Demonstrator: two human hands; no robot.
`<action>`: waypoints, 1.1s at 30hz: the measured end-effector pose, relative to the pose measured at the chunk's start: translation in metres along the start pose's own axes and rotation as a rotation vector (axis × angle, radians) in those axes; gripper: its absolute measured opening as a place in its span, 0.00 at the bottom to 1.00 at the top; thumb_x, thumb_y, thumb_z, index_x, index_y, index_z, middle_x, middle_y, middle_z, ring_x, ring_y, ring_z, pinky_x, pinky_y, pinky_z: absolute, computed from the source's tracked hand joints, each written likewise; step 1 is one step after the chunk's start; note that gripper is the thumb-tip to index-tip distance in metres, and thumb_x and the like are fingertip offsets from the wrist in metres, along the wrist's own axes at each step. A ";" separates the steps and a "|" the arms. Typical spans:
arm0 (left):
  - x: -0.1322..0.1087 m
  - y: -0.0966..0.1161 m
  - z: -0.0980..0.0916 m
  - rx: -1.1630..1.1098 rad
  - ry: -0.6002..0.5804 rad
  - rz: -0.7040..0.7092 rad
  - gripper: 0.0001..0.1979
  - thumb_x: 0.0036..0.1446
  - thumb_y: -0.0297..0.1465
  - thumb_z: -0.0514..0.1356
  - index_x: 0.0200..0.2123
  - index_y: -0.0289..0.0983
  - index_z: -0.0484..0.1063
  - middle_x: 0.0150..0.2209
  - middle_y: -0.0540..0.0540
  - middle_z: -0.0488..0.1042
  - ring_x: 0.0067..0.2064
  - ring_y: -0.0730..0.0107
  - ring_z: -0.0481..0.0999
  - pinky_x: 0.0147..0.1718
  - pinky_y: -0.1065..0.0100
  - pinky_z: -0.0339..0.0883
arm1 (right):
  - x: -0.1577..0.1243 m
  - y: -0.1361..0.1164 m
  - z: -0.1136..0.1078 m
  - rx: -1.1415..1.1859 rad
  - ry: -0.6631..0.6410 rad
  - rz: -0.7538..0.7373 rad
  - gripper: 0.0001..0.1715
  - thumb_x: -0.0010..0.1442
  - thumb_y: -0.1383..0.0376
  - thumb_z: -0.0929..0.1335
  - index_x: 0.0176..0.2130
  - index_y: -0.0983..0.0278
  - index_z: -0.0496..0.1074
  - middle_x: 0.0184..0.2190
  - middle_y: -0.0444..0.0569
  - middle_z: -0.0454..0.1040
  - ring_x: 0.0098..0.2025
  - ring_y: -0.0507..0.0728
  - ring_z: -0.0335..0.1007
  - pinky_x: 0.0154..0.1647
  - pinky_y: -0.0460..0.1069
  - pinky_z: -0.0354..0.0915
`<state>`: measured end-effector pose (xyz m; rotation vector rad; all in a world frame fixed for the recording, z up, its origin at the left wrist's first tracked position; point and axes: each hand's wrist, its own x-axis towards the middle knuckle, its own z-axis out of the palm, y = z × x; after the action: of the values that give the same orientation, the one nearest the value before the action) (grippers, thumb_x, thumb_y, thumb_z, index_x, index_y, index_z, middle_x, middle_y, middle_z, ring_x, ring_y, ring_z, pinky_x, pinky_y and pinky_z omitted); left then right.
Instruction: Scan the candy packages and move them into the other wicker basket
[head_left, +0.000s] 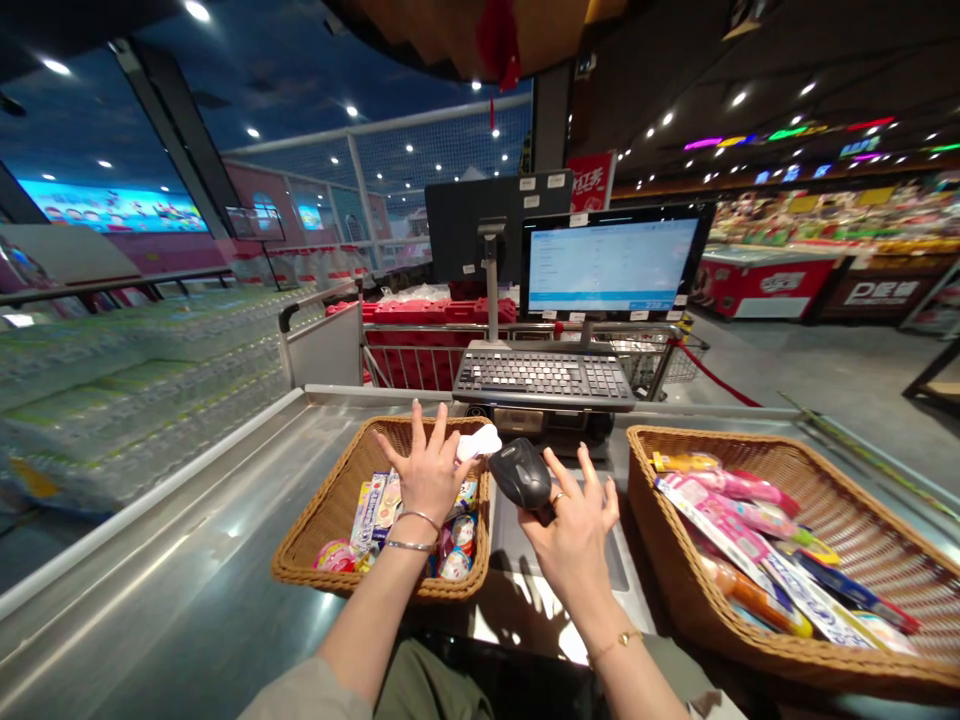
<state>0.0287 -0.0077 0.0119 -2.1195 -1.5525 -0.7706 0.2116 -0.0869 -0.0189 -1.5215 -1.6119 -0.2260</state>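
Between the thumb and forefinger of my left hand [427, 465] is a small white item [478, 443], its kind unclear; the other fingers spread apart. That hand is above the left wicker basket [304, 535], where small packaged goods lie, among them a boxed snack [366, 515] and round egg-shaped packs [459, 545]. My right hand [574, 505] grips a black barcode scanner [520, 473], whose head points left toward the white item. The scanner's handle is mostly hidden by the palm, and some right fingers stretch out past it.
A larger wicker basket [675, 570] with several packaged items stands at the right. Beyond the metal counter [202, 560] are a keyboard [544, 375] and a lit monitor [611, 262]. Shopping carts [412, 362] and stacked bottle packs [142, 370] stand behind and left.
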 end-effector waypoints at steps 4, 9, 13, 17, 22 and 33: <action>0.002 0.004 0.000 0.000 0.015 -0.003 0.13 0.58 0.40 0.62 0.45 0.44 0.77 0.65 0.42 0.62 0.70 0.37 0.44 0.55 0.24 0.10 | 0.000 0.001 -0.002 -0.001 -0.005 0.012 0.11 0.54 0.62 0.68 0.39 0.59 0.75 0.58 0.51 0.71 0.69 0.71 0.44 0.61 0.75 0.38; 0.002 0.007 0.002 0.026 0.076 0.005 0.13 0.57 0.39 0.63 0.45 0.44 0.77 0.65 0.44 0.62 0.70 0.40 0.47 0.55 0.26 0.09 | 0.000 0.002 -0.005 0.007 -0.009 0.024 0.10 0.55 0.62 0.67 0.38 0.60 0.76 0.58 0.51 0.71 0.69 0.71 0.44 0.62 0.74 0.37; 0.002 0.008 0.003 0.027 0.086 0.003 0.13 0.57 0.40 0.63 0.45 0.44 0.77 0.65 0.44 0.62 0.70 0.40 0.47 0.56 0.26 0.09 | 0.000 0.000 -0.006 0.012 0.030 0.053 0.09 0.55 0.64 0.67 0.37 0.60 0.76 0.58 0.50 0.71 0.69 0.69 0.44 0.64 0.72 0.36; 0.002 0.009 0.002 0.012 0.085 -0.001 0.13 0.57 0.39 0.63 0.44 0.44 0.78 0.64 0.43 0.63 0.70 0.39 0.48 0.56 0.26 0.09 | 0.000 -0.001 -0.006 0.019 0.037 0.076 0.08 0.54 0.64 0.67 0.36 0.59 0.76 0.59 0.49 0.70 0.70 0.68 0.44 0.64 0.72 0.36; 0.002 0.011 0.000 0.011 0.078 0.002 0.13 0.57 0.39 0.63 0.45 0.44 0.77 0.64 0.43 0.63 0.70 0.39 0.48 0.56 0.25 0.10 | 0.000 0.000 -0.007 0.003 0.051 0.070 0.09 0.55 0.64 0.67 0.36 0.60 0.76 0.59 0.50 0.70 0.70 0.68 0.44 0.64 0.71 0.36; 0.005 0.021 0.002 0.017 0.082 0.027 0.15 0.56 0.42 0.64 0.45 0.44 0.77 0.66 0.45 0.61 0.70 0.39 0.45 0.56 0.26 0.08 | 0.000 0.013 -0.011 -0.042 0.078 0.033 0.09 0.53 0.63 0.69 0.37 0.59 0.76 0.60 0.48 0.69 0.69 0.70 0.45 0.63 0.73 0.38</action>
<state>0.0506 -0.0090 0.0133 -2.0657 -1.4797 -0.8213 0.2284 -0.0911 -0.0180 -1.5512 -1.5282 -0.2998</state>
